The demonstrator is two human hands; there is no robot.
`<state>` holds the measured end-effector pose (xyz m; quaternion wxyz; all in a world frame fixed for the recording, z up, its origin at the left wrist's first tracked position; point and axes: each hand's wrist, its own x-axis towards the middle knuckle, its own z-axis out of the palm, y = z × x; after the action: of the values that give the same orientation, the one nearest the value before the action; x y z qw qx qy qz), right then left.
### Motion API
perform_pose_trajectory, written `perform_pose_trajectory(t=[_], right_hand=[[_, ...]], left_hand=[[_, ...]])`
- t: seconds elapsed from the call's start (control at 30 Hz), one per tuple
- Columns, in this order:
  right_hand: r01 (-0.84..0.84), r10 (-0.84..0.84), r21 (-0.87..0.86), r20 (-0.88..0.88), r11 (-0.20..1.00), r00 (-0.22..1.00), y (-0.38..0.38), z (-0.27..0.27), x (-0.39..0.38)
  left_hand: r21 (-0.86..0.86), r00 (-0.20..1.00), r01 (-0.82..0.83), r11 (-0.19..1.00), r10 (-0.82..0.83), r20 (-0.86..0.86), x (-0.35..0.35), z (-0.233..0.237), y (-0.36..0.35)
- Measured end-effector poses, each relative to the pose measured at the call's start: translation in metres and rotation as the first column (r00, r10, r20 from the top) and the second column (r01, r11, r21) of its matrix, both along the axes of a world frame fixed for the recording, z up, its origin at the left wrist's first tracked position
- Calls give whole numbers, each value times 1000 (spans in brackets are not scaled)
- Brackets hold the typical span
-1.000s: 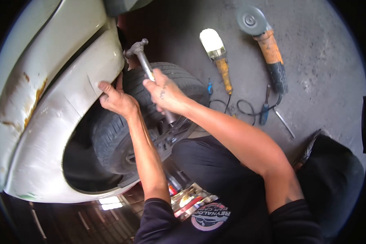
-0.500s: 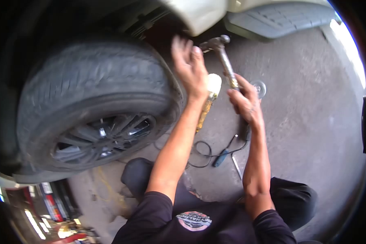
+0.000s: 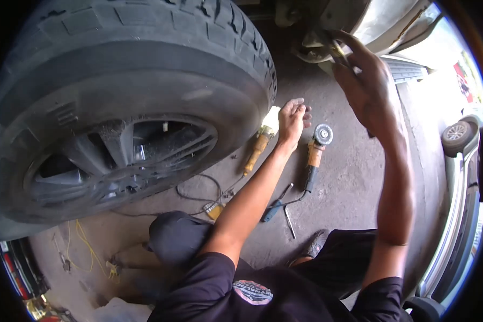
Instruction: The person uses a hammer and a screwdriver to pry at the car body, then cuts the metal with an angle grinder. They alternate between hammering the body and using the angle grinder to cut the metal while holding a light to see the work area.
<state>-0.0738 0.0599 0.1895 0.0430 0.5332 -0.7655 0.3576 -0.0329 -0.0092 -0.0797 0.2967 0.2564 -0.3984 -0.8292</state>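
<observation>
My right hand (image 3: 373, 86) is raised at the upper right, its fingers wrapped round a hammer (image 3: 336, 52). The hammer's head is blurred and overlaps the metal parts (image 3: 311, 51) under the car. Lower and further left, my left hand (image 3: 292, 126) is held over the floor with its fingers loosely bent and apart, nothing in them. It is nearest to a yellow-handled tool with a white top (image 3: 259, 146) lying beside the tyre (image 3: 134, 80). To its right an angle grinder (image 3: 315, 155) lies with its disc facing up.
A blue-handled screwdriver (image 3: 272, 211), a thin metal rod (image 3: 290, 222) and a black cord (image 3: 198, 197) lie on the concrete floor (image 3: 349, 182) before my knees. The large wheel fills the left side. Another car (image 3: 456, 225) stands at the far right.
My right hand has lifted the hammer up and to the right. My left hand has come down and right. The view has shifted, bringing the wheel closer and showing the whole grinder.
</observation>
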Motion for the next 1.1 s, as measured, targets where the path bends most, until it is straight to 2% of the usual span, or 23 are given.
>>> perform_pose_trajectory(t=[0.03,0.07,0.1,0.13,0.17,0.2,0.23,0.27,0.3,0.37,0.43,0.47,0.5,0.53,0.57,0.63,0.67,0.73,0.77,0.83,1.1], right_hand=[[-40,61,94,-236,995,970,-10,10,-4],[-54,140,199,-446,978,884,-20,21,-4],[104,125,387,-522,916,844,-31,32,0],[113,120,387,-529,915,840,-40,40,-3],[-23,278,335,-738,942,615,-48,46,-7],[-171,363,324,-878,931,313,-55,48,-10],[-163,364,328,-878,930,311,-62,50,-9],[-104,351,342,-822,934,448,-71,52,-6],[-51,323,362,-751,931,576,-82,53,-2],[42,227,421,-566,906,792,-102,52,9],[116,71,491,-346,863,936,-117,53,8],[118,69,492,-346,862,936,-124,52,0],[175,285,562,-634,808,719,-132,47,-11],[259,487,598,-784,758,384,-139,40,-21],[257,488,600,-782,757,389,-143,25,-35],[108,497,574,-776,812,387,-147,1,-56],[107,496,572,-778,813,386,-150,17,-37],[379,532,746,-660,548,530,-161,48,-4],[380,531,746,-660,547,531,-161,45,-9],[313,546,659,-747,684,379,-159,44,-20],[292,567,684,-723,669,395,-173,43,-9]], left_hand=[[16,999,37,999,-37,-33,-3,2,-2],[13,997,52,999,-52,-49,-8,9,0],[-43,997,11,999,-14,-77,-12,15,0],[-94,994,-36,995,27,-104,-13,21,1],[-191,994,-48,980,28,-105,-10,35,2],[-264,992,-52,963,20,-121,-7,50,2],[-365,991,-106,925,66,-120,-9,56,3],[-463,985,-160,872,113,-129,-11,64,2],[-459,984,-163,873,111,-138,-12,72,0],[-697,984,-169,697,153,-86,-5,92,-2],[-696,990,-144,703,102,-102,-7,97,-3],[-700,992,-115,704,50,-112,-9,97,-4],[-709,992,-123,694,57,-117,-11,96,-4],[-709,992,-120,695,55,-113,-12,95,-4],[-717,993,-114,688,49,-111,-11,94,-5],[-727,993,-113,677,47,-111,-9,94,-6],[-728,993,-106,678,33,-113,-10,94,-6],[-725,993,-102,681,24,-117,-11,92,-6],[-716,991,-114,689,27,-132,-13,91,-5],[-708,987,-128,695,19,-160,-15,93,-3],[-669,978,-125,733,-22,-207,-11,98,-3]])
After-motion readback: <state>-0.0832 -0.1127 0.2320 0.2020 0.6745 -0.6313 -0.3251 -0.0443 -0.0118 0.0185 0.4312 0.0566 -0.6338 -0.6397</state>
